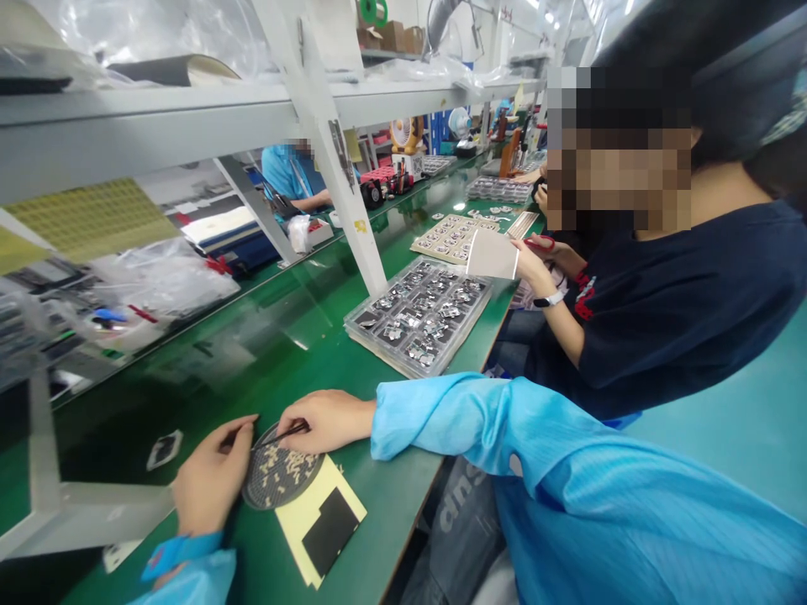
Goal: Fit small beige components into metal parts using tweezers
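Observation:
My right hand (pixel 328 420) is closed around dark tweezers (pixel 287 434) above a round grey mesh tray (pixel 257 489). Many small beige pieces (pixel 272 466) lie scattered in the tray. At the tray's left edge, my left hand (pixel 213 475) has thumb and forefinger brought together close to the tweezer tips. Whatever sits between those fingers is too small or hidden to make out. Partly under the tray is a yellow sheet (pixel 296 529) bearing a black patch (pixel 331 531).
A clear compartment box (pixel 450 365) full of small metal parts stands ahead on the green bench (pixel 277 336). A white post (pixel 340 168) rises near it. To the right, a co-worker (pixel 681 302) holds a pale sheet (pixel 493 255) and red-handled scissors. A small clear-rimmed part (pixel 165 450) lies left.

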A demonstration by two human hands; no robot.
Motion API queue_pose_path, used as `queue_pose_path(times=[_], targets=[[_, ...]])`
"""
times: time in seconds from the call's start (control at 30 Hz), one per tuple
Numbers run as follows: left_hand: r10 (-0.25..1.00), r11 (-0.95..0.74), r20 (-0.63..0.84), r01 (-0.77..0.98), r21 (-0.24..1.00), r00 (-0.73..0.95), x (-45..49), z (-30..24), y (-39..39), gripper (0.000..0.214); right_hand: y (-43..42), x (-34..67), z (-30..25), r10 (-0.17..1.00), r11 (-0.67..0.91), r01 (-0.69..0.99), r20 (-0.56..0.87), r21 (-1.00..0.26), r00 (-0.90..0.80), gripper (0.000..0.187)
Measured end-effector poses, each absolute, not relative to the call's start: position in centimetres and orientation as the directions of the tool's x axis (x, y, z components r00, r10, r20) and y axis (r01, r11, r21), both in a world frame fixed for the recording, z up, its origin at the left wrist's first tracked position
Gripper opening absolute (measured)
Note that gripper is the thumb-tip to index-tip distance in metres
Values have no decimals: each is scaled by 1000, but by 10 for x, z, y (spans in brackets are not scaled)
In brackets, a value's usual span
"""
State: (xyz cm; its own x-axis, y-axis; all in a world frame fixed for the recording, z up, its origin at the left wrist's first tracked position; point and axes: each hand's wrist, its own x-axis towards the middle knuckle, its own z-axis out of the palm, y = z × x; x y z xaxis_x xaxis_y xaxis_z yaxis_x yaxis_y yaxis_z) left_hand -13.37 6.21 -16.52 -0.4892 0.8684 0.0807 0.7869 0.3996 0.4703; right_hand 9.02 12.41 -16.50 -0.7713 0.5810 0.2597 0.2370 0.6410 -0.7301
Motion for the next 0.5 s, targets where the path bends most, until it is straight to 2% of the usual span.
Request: queue_pose_path(times=[0.17,0.5], targets=[[871,398,73,786,472,-485,-133,-165,62,39,124,90,-163,587,617,246,230,-747,-776,24],[860,447,30,779,441,-510,-133,-163,64,38,127,90,-163,560,644,258,213,-720,-800,32]])
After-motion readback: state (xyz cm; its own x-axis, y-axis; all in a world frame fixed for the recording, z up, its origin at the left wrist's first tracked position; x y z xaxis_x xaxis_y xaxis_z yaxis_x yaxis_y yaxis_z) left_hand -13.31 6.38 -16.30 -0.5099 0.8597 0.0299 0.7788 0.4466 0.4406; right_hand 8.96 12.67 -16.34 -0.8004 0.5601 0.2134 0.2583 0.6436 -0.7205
